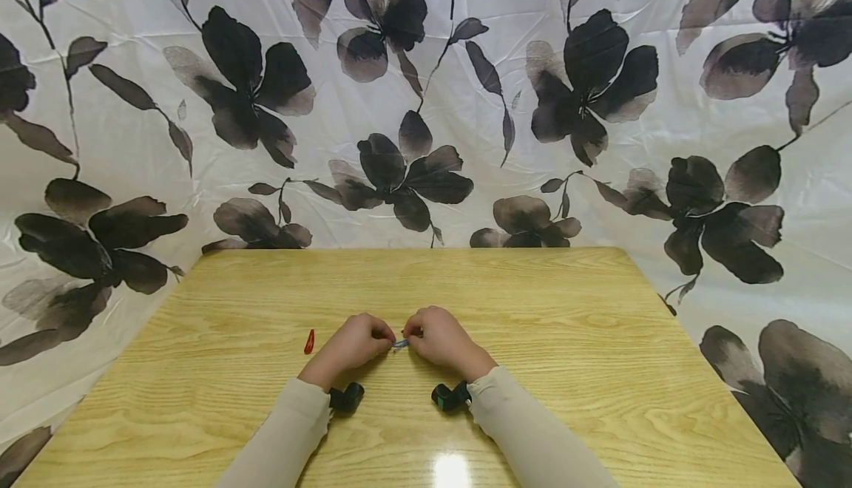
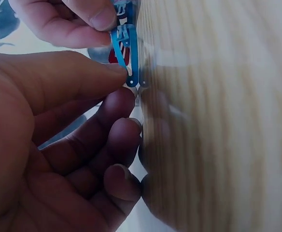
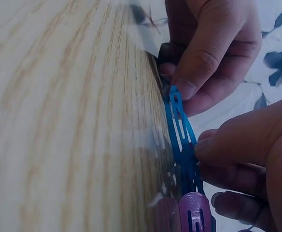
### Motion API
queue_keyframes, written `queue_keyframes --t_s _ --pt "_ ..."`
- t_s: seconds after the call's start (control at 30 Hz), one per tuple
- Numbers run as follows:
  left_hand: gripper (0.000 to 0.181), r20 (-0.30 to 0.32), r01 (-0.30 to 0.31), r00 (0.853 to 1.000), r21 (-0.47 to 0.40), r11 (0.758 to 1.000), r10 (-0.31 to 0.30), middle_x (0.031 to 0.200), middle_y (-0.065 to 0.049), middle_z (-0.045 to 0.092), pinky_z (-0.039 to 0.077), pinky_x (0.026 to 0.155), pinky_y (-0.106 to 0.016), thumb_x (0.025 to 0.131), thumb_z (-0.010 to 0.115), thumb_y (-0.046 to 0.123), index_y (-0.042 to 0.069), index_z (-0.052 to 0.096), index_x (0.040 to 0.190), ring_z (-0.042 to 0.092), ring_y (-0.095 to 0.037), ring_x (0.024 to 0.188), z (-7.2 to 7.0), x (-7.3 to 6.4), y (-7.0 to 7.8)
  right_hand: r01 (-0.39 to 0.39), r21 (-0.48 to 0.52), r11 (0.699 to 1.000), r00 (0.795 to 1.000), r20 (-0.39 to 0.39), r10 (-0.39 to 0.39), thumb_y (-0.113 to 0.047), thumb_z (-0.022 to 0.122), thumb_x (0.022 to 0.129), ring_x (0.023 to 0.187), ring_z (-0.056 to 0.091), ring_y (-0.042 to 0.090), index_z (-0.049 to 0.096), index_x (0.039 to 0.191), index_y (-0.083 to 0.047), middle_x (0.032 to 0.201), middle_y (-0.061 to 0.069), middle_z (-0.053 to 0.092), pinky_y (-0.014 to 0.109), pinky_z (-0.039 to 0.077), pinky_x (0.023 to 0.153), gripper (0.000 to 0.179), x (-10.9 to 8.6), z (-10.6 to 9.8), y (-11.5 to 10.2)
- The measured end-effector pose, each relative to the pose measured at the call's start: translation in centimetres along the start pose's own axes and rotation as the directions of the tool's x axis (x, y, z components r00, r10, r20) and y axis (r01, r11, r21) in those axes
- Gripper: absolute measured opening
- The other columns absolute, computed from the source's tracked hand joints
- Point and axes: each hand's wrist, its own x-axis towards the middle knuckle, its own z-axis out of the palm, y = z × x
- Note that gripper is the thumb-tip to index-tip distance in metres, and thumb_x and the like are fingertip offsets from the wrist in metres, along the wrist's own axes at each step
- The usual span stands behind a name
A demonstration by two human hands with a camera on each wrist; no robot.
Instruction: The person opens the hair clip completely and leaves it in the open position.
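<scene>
A blue snap hair clip [image 1: 400, 344] is held just above the table between the two hands. The left hand [image 1: 356, 340] pinches one end of this clip [image 2: 134, 53] between thumb and forefinger, its other fingertips curled at the tabletop. From the other side, the right hand [image 1: 439, 336] grips the far end of the clip [image 3: 185, 157]. A purple hair clip [image 3: 195, 199] lies close by the right fingers in the right wrist view; whether it joins the blue one I cannot tell. Behind the blue clip a small red piece [image 2: 117, 56] shows.
A red hair clip [image 1: 309, 341] lies on the wooden table [image 1: 532, 303], left of the left hand. Black wrist cameras [image 1: 347, 398] are strapped on both wrists. A floral cloth [image 1: 426, 103] hangs behind and beside the table.
</scene>
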Motion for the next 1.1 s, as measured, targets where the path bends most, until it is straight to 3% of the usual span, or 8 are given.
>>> queue_keyframes --t_s 0.67,0.83,1.1 --pt "0.009 -0.012 0.039 0.999 0.006 0.999 -0.039 0.088 0.004 0.068 0.05 0.072 -0.032 0.092 0.065 0.017 0.016 0.074 0.093 0.058 -0.01 0.076 -0.6 -0.1 0.0 0.024 -0.003 1.0 0.999 -0.031 -0.024 -0.014 0.065 0.089 0.081 0.061 0.011 0.076 0.093 -0.016 0.087 -0.004 0.069 0.026 0.049 0.078 0.011 0.2 -0.4 -0.6" --pt "0.011 -0.016 0.044 0.999 0.026 0.999 -0.044 0.091 0.004 0.068 0.05 0.074 -0.034 0.093 0.064 0.017 0.015 0.074 0.097 0.059 -0.01 0.079 -1.4 -0.2 0.2 0.024 0.003 1.0 0.999 -0.034 -0.024 -0.014 0.064 0.09 0.082 0.06 0.011 0.076 0.094 -0.015 0.087 -0.004 0.069 0.026 0.049 0.079 0.012 0.5 -0.4 -1.2" --pt "0.015 -0.01 0.002 1.0 0.045 0.999 -0.001 0.094 0.0 0.069 0.051 0.073 -0.034 0.095 0.061 0.014 0.011 0.073 0.103 0.06 -0.012 0.082 -3.3 -0.6 -0.2 0.006 0.042 0.999 1.0 -0.018 -0.005 -0.015 0.063 0.092 0.084 0.059 0.013 0.075 0.098 -0.014 0.088 -0.005 0.069 0.027 0.049 0.079 0.014 1.1 -0.6 -2.4"
